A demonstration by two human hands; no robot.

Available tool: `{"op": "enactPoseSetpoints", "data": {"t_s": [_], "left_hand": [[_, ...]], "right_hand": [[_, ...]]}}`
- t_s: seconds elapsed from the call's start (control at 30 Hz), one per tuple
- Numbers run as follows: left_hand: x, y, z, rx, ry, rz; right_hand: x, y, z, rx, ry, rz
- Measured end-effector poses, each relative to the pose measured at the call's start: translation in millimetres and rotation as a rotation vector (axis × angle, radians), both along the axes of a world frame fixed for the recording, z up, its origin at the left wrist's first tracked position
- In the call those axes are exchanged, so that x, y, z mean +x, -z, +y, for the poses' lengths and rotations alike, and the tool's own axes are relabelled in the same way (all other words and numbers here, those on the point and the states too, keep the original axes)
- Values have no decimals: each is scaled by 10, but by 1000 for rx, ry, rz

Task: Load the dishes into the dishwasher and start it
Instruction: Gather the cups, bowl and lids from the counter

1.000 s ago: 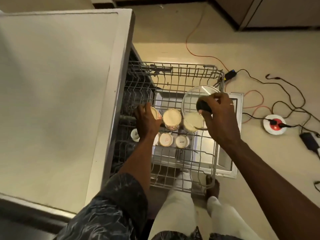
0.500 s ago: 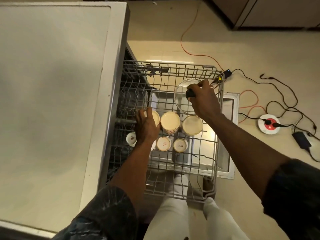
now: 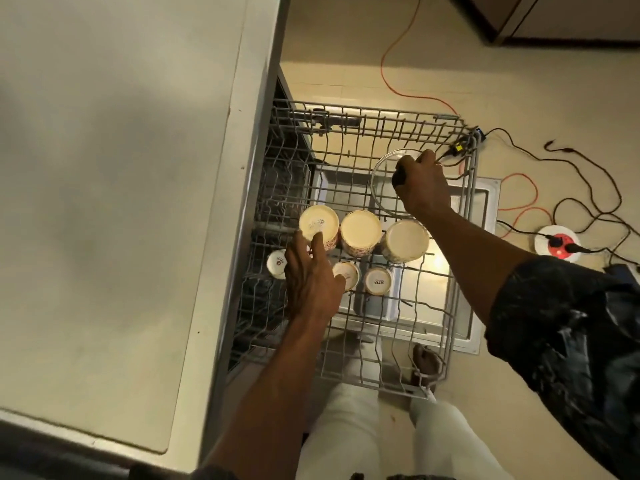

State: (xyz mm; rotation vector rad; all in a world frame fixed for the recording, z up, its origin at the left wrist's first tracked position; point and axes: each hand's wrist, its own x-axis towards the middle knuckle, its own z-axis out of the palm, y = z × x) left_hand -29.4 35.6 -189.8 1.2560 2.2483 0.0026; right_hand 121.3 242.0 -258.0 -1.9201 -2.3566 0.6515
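Dishwasher rack (image 3: 367,128) holding upturned cups; "SISTA" readable on small cup (image 3: 378,280), other prints blurred. Right hand (image 3: 422,188) gripping glass lid (image 3: 382,188) by knob; left hand (image 3: 311,282), fingers straight, touching large cup (image 3: 317,221).

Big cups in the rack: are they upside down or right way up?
Upside down. The big cups show flat, closed bottoms facing up in the rack.

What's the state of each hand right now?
Left hand: open, straight fingers touching the leftmost large upturned cup.
Right hand: closed, holding the glass lid by its black knob.
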Motion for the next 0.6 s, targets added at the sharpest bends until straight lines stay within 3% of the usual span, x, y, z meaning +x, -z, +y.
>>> {"op": "enactPoseSetpoints", "data": {"t_s": [0.23, 0.37, 0.6], "left_hand": [[38, -219, -212, -8, 11, 44], [139, -550, -307, 73, -31, 3], [535, -1069, -799, 248, 53, 133]], "right_hand": [[142, -145, -25, -130, 17, 42], [317, -611, -473, -60, 57, 171], [579, -1511, -1673, 103, -211, 294]]}}
